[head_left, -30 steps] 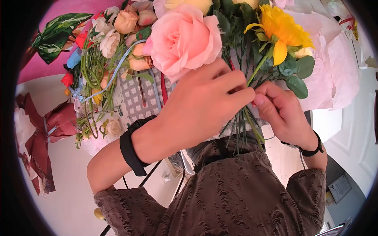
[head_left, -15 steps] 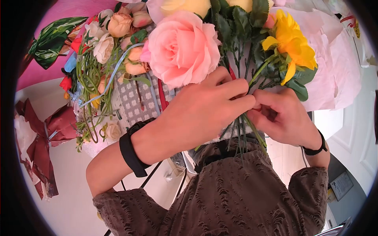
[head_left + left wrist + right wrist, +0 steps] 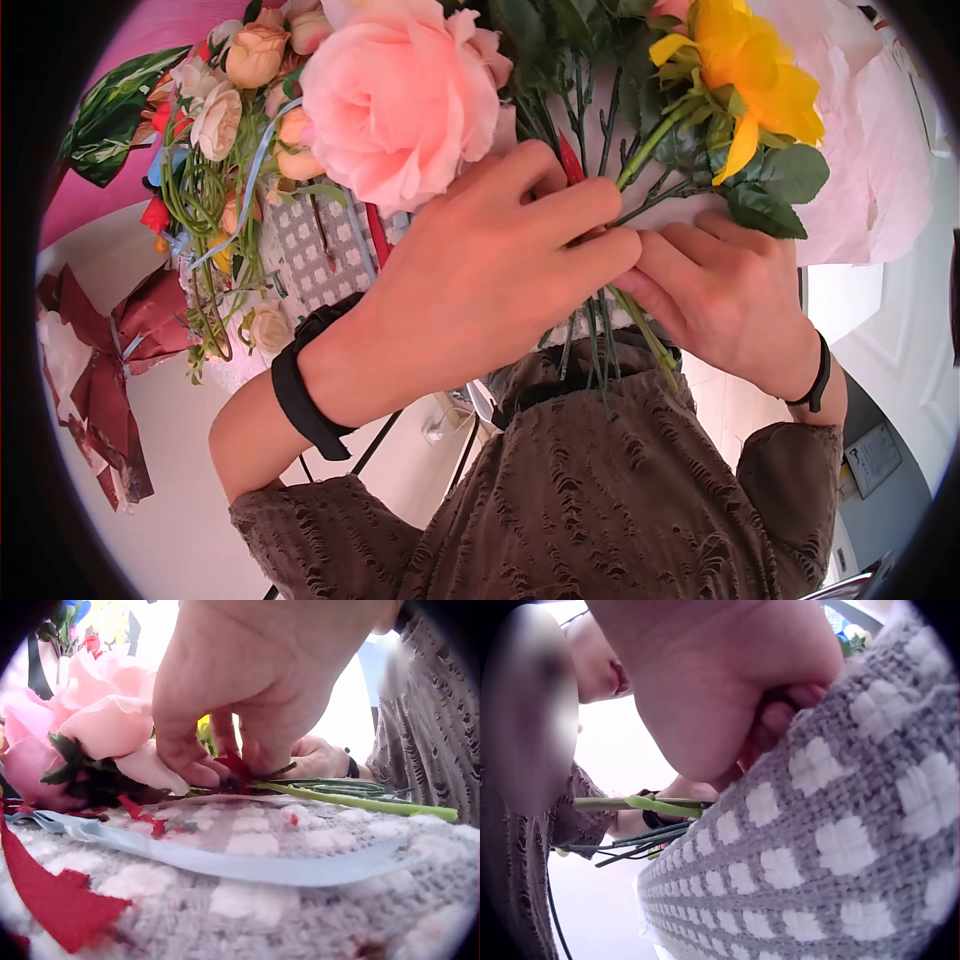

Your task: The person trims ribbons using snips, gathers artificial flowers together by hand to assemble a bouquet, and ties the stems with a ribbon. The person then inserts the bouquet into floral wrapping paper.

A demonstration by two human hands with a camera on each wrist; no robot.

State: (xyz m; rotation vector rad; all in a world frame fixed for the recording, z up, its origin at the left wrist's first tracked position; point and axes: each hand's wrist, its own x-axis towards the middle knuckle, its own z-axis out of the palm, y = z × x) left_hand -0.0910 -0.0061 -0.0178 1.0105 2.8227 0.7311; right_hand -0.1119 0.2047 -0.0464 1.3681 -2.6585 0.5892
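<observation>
A bunch of artificial flowers lies on a checked grey-and-white cloth, with a large pink rose at its left and a yellow flower at its right. My left hand grips the gathered stems from above. Red ribbon goes round the stems under those fingers, and one end sticks up beyond the hand. Close beside it, my right hand has its fingers curled and thumb tucked in, pinching the red ribbon; its fingertips are largely hidden in the head view.
Loose flowers with tangled green stems lie at the left of the cloth. A pale blue ribbon and a cut red ribbon piece lie near the bunch. Pink wrapping paper spreads at the right; dark red wrapping is at far left.
My right hand has turned knuckles-up and its fingertips have gone lower beside the stems. The left hand keeps its grip. The rose and table things sit further left in view.
</observation>
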